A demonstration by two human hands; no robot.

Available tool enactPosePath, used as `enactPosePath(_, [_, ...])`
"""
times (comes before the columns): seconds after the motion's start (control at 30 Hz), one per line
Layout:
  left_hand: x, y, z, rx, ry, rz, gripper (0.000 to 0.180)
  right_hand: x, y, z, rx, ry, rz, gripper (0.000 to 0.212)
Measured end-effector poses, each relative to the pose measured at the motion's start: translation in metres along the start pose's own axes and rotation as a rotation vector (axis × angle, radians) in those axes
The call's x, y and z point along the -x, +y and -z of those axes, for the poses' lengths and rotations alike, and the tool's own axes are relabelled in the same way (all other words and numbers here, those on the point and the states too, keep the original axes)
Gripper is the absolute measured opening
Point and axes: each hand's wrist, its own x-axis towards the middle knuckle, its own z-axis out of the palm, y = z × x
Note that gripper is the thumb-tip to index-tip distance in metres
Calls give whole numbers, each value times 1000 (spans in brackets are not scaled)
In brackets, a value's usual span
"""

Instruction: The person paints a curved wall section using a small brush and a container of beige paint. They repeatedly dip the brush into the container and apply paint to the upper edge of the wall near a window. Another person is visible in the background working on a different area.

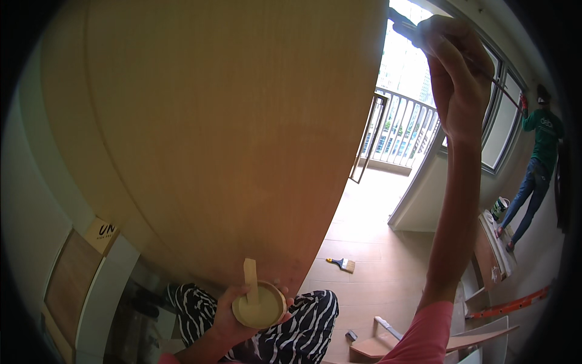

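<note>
Over my lap, my left hand (233, 318) grips a small round bowl (284, 306) of beige, paint-like stuff. A flat wooden stick (250, 273) stands tilted in the bowl. My right hand (458, 57) is raised high at the upper right, its fingers closed round what looks like a paintbrush (403, 25). The brush's dark tip is by the upper right edge of a large light-wood door panel (230, 133), and I cannot tell whether it touches. The fingers hide part of the handle.
A wide paintbrush (342, 264) lies on the tiled floor. At right, a co-worker in green (542, 133) stands on a plank by the window, near a paint bucket (499, 208). Boards (376, 346) and an orange ladder-like frame (509, 303) lie low right. A balcony railing (403, 124) is beyond.
</note>
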Motion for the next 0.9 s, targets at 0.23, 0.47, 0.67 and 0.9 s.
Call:
enactPosePath(0.23, [0,2,0,-16,-26,-7,61,2,0,-2,-62,4,-54,15])
enactPosePath(0.47, [1,0,1,4,-30,-8,61,1,0,-7,-90,-14,-52,15])
enactPosePath(0.67, [1,0,1,-11,-9,-10,61,4,-5,-16,-153,39,-72,14])
enactPosePath(0.9, [2,0,-2,-18,10,-14,60,4,-19,-29,-135,25,-60,12])
